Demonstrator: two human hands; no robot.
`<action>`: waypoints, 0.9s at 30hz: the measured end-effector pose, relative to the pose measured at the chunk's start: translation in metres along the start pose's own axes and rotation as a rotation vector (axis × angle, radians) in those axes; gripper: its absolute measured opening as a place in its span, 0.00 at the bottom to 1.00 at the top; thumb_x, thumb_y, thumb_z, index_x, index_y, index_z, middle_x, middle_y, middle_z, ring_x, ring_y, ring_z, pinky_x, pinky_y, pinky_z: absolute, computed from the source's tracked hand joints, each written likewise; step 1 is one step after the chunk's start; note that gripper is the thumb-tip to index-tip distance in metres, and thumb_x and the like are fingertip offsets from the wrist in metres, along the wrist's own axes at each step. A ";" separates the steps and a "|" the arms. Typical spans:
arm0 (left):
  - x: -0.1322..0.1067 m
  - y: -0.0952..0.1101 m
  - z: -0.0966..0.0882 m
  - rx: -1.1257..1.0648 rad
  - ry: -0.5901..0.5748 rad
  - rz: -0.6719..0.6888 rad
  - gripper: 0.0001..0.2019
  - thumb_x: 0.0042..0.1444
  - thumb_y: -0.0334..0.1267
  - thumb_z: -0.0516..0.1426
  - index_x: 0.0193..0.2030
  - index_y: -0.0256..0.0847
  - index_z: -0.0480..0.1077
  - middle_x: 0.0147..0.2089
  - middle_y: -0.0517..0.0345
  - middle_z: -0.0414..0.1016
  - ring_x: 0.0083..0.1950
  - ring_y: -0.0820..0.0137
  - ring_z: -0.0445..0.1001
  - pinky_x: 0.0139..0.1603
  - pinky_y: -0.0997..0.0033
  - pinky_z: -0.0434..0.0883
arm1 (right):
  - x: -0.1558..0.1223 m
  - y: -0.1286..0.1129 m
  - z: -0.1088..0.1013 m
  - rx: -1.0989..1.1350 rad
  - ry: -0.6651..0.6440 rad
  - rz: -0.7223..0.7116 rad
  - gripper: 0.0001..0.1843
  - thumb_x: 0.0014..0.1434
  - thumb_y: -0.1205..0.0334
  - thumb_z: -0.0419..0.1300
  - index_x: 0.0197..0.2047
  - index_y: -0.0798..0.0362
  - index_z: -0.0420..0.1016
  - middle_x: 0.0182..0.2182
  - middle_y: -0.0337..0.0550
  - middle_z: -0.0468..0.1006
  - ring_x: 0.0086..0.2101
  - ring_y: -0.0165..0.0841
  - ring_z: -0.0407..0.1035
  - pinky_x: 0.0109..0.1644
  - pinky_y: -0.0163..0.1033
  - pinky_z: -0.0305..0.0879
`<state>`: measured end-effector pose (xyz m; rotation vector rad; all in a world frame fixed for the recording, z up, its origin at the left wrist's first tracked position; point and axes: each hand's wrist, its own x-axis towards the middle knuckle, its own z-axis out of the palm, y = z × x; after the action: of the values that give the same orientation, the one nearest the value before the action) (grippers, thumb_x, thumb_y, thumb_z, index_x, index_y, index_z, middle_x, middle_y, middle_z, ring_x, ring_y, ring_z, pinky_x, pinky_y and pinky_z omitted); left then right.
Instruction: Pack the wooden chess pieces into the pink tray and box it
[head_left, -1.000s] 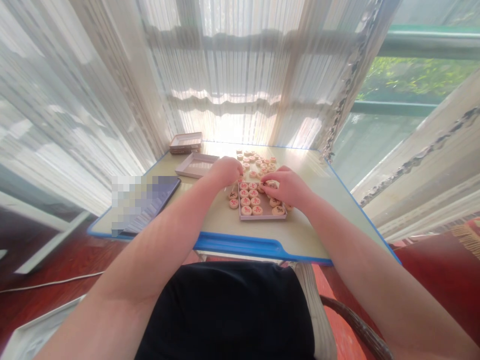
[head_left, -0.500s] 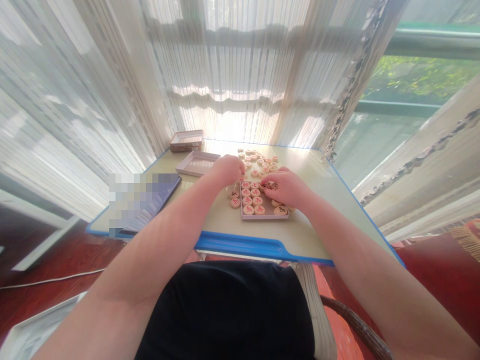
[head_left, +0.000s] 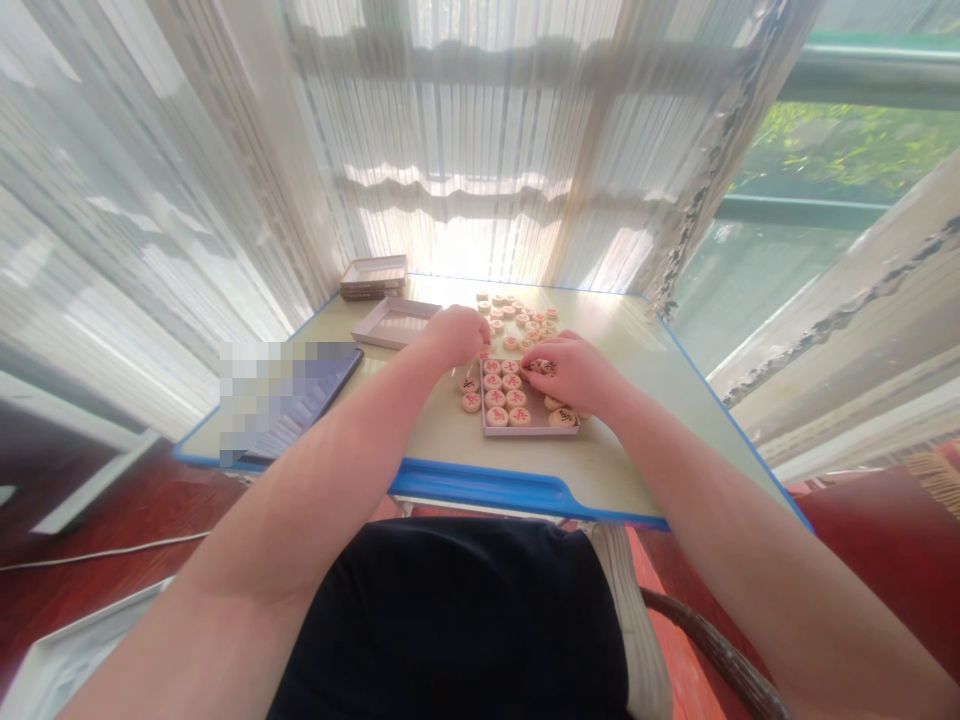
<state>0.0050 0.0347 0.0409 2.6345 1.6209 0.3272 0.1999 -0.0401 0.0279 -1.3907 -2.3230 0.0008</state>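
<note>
A shallow box tray (head_left: pixel 534 428) holds round wooden Chinese chess pieces. Two columns of red-marked pieces (head_left: pixel 516 398) fill its left side, and a black-marked piece (head_left: pixel 562 418) lies at its near right corner. My right hand (head_left: pixel 571 370) reaches over the tray's far right part, thumb and fingers closed on a black-marked piece (head_left: pixel 531 367). Just beyond the tray's far left corner is my left hand (head_left: pixel 461 335), fingers pinched at a piece partly hidden by them. Beside the tray's left wall sit a black-marked piece (head_left: pixel 469 384) and a red-marked one (head_left: pixel 471 402).
Several loose pieces (head_left: pixel 529 320) are scattered on the table behind the tray. An empty box lid (head_left: pixel 396 322) lies at the left, with stacked boxes (head_left: pixel 373 275) behind it. A dark tablet-like device (head_left: pixel 330 400), partly pixelated, rests at the table's left edge. Curtains hang beyond.
Both hands stay almost in place at the tray, with the right fingers still at the same piece. The view has shifted very slightly.
</note>
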 end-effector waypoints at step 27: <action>0.008 -0.015 0.014 0.003 -0.032 0.028 0.20 0.54 0.28 0.49 0.52 0.39 0.71 0.52 0.48 0.74 0.53 0.61 0.72 0.53 0.68 0.67 | -0.002 0.053 0.010 -0.001 0.146 0.524 0.17 0.52 0.63 0.54 0.41 0.54 0.79 0.42 0.50 0.75 0.42 0.38 0.70 0.49 0.41 0.64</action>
<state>-0.0025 0.0497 0.0263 2.6518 1.5781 0.2821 0.2417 -0.0132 0.0070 -1.8892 -1.7853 0.0522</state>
